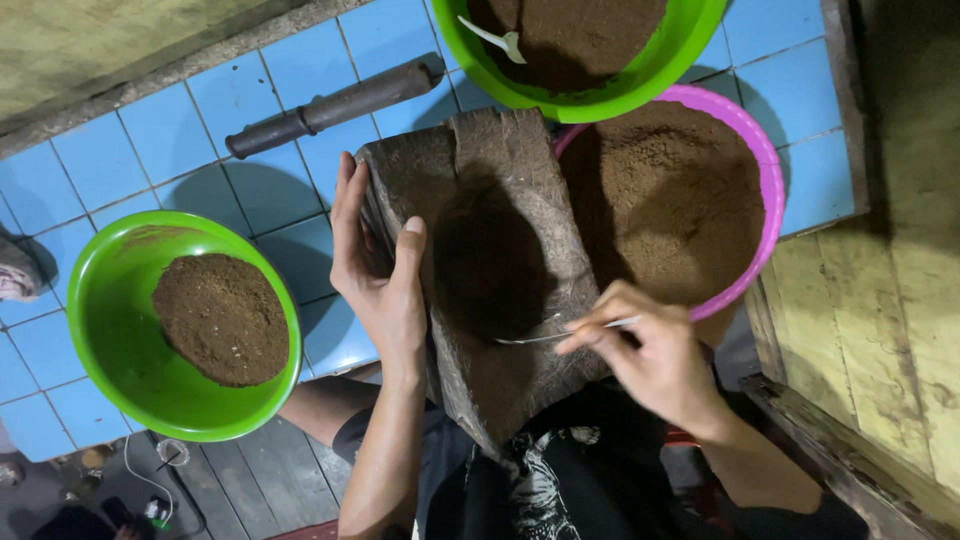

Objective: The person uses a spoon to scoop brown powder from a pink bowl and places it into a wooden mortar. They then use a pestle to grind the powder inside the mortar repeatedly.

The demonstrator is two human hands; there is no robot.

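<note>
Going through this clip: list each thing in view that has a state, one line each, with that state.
Stone slab: tilted, brown powder in its hollow.
Left hand: gripping the slab's edge.
Right hand: holding a spoon.
Spoon: tip at the slab's hollow.
Pink bowl: nearly full of brown powder.
Left green bowl: small mound of powder.
Top green bowl: powder, white spoon inside.
Dark roller: lying on the tiles, untouched.

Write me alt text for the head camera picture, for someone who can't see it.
Seen from above, a person's left hand steadies a dark stone slab while the right hand scrapes brown powder on it with a spoon. Around it on blue tiles sit two green bowls and a pink bowl of the same powder.
</note>
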